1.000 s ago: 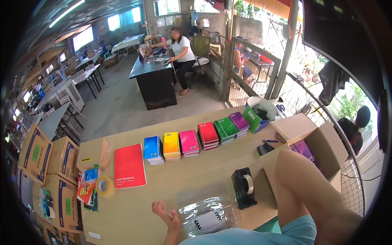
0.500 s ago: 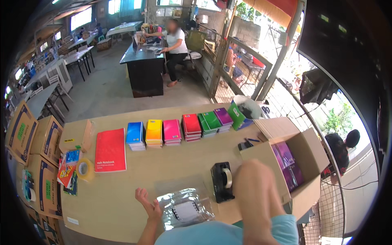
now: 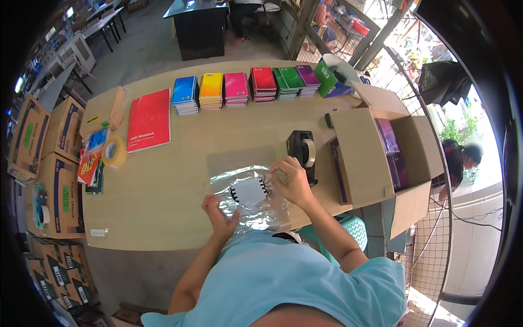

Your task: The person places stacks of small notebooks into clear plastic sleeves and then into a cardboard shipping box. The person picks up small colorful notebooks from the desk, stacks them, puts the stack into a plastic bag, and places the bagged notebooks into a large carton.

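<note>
In front of me on the table lies a clear plastic bag with small white spiral-bound notebooks in it, black coils showing at both sides. My right hand pinches at the bag's upper right edge, thumb and fingers close together. At the bag's left edge rests my left hand, its thumb apart from the curled fingers. A black tape dispenser with a roll of tape stands just beyond my right hand.
Stacks of coloured notebooks line the far side. A large red notebook, tape roll and cartons are at left. At right, an open carton holds purple packs. A green stool stands below the table edge.
My right hand has come down from in front of the camera to the bag's right edge. My left hand has closed in on the left edge. The view has tilted downward.
</note>
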Tool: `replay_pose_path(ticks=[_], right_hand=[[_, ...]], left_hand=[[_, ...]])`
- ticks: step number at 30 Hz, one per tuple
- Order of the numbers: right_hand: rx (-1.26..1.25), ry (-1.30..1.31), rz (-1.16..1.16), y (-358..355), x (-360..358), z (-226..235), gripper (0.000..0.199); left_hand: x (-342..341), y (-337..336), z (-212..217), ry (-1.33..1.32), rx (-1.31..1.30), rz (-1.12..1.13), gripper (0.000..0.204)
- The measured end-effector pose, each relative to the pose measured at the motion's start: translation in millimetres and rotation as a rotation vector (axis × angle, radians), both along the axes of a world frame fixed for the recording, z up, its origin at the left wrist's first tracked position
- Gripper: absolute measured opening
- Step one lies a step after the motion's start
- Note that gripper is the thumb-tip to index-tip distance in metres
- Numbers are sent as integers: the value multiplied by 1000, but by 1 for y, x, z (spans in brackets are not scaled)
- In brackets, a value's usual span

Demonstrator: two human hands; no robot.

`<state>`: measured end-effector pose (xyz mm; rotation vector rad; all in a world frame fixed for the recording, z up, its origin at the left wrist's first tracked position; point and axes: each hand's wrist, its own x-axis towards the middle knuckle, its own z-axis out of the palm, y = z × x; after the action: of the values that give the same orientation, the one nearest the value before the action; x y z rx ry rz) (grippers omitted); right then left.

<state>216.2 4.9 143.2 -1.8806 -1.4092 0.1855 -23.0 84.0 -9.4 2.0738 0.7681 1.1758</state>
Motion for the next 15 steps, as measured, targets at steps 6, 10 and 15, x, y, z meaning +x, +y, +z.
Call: replay_pose_path(ticks=[6,10,15], right_hand=[[-42,476,278,-6,27,-82,100],[-68,842,499,0,-12,-141,135],[161,1117,387,3,-50,-148,130]], left_hand=[[26,-4,12,-14,-143,-142,104],[40,6,-2,-165,-527,-446,112],[33,17,-22,-34,-473,-541,102]])
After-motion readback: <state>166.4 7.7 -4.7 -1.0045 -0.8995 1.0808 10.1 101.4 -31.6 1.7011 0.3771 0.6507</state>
